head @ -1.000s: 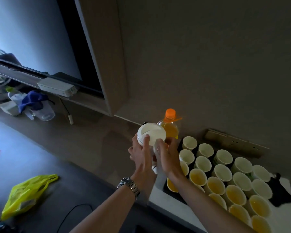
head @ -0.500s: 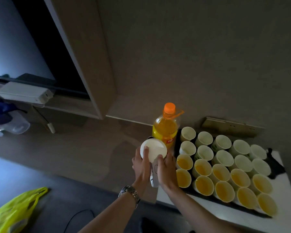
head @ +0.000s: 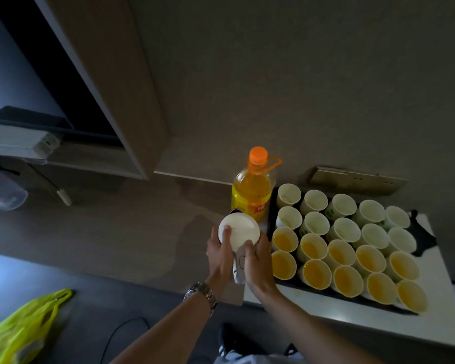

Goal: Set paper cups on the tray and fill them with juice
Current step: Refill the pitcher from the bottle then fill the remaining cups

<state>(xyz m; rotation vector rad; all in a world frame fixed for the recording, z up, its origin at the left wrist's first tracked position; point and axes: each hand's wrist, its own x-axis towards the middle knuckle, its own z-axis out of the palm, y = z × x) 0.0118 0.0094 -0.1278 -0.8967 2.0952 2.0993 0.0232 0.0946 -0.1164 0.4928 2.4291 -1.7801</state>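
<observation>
Left hand (head: 219, 254) curled round stack of paper cups (head: 239, 233), one fingertip on white round bottom. Right hand (head: 258, 261) wraps stack from other side, fingers bent tight. Stack held just left of tray (head: 271, 206), in front of juice bottle (head: 252, 190). Bottle see-through plastic, orange cap on. Tray dark, flat, on white table (head: 352, 313). Round paper cups in rows: near ones hold yellow juice, far ones white inside. Shiny metal watch (head: 201, 294) on left wrist.

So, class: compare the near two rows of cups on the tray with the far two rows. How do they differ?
The near rows hold orange juice; the far rows look empty, white inside. The near rows sit by the table edge; the far rows sit by the wall. Both are upright paper cups on the dark tray.
</observation>
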